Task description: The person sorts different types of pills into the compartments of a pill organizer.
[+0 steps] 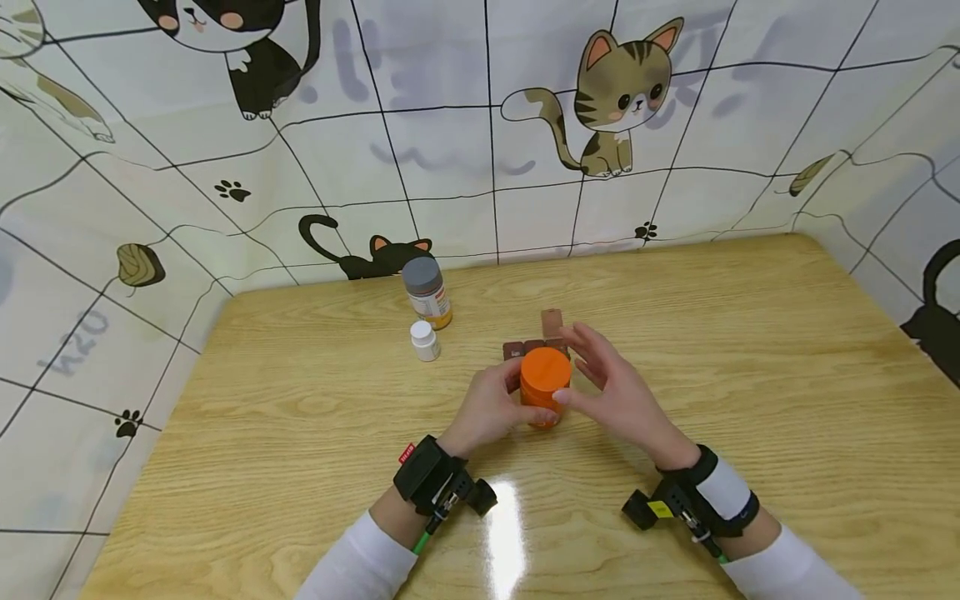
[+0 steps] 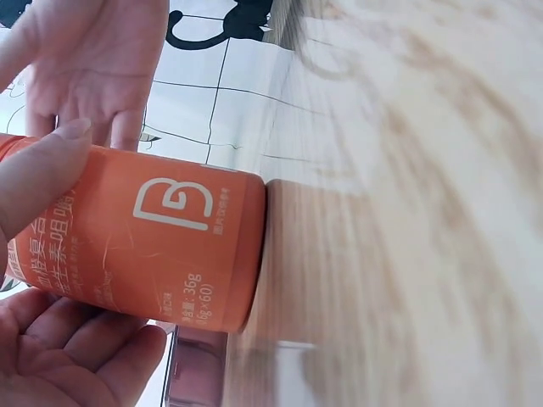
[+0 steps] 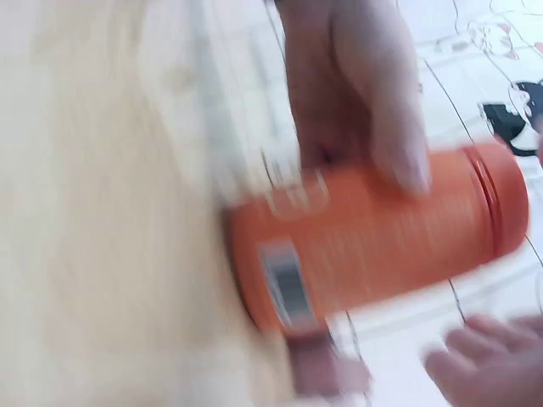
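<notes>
My left hand grips an upright orange bottle with an orange lid. Its thumb lies across the near side, and the bottle's base is at the tabletop. Beside the bottle, my right hand has its fingers spread and loosely bent around nothing. In the head view its thumb overlaps the bottle's edge; whether it touches cannot be told. Behind the bottle sits a brown compartmented box, like a pill organizer, with one flap standing up. The bottle hides part of it. The right wrist view is blurred.
To the left at the back stand a grey-capped bottle with a label and a small white bottle. The wooden table meets a cat-patterned cloth wall at its back and sides.
</notes>
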Demonstrator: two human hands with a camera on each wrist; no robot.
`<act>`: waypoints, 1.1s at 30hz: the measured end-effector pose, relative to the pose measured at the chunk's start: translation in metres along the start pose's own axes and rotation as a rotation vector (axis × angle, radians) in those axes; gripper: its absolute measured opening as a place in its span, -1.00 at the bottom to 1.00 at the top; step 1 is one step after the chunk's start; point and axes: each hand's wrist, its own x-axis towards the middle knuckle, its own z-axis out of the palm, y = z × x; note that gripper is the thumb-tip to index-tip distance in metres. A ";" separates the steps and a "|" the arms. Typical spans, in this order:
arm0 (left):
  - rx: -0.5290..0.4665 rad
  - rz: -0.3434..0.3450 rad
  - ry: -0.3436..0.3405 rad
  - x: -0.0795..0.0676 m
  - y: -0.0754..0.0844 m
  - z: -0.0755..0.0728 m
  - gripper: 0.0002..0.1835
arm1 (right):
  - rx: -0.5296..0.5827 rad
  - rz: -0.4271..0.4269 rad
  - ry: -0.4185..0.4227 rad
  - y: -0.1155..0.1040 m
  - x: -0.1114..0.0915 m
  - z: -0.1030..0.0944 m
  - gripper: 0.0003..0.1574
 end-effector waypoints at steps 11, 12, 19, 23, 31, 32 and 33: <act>0.053 -0.030 0.037 0.002 -0.003 0.002 -0.47 | 0.061 -0.093 0.389 -0.007 -0.011 0.046 -0.23; 0.058 -0.032 0.036 0.002 -0.003 0.002 -0.47 | 0.049 -0.102 0.404 -0.006 -0.011 0.048 -0.23; 0.069 -0.010 0.021 0.002 -0.002 0.003 -0.46 | 0.008 -0.073 0.358 0.002 -0.007 0.042 -0.22; 0.049 0.005 -0.011 0.003 -0.003 0.002 -0.46 | 0.086 -0.082 0.115 0.013 0.002 0.020 -0.26; 0.074 -0.017 -0.047 0.004 -0.002 -0.002 -0.42 | 0.292 -0.152 -0.521 0.034 0.044 -0.022 -0.28; 0.077 -0.018 -0.048 0.004 -0.002 -0.003 -0.42 | 0.318 -0.155 -0.573 0.036 0.048 -0.024 -0.27; 0.080 -0.018 -0.050 0.004 -0.002 -0.003 -0.42 | 0.342 -0.154 -0.614 0.038 0.052 -0.025 -0.27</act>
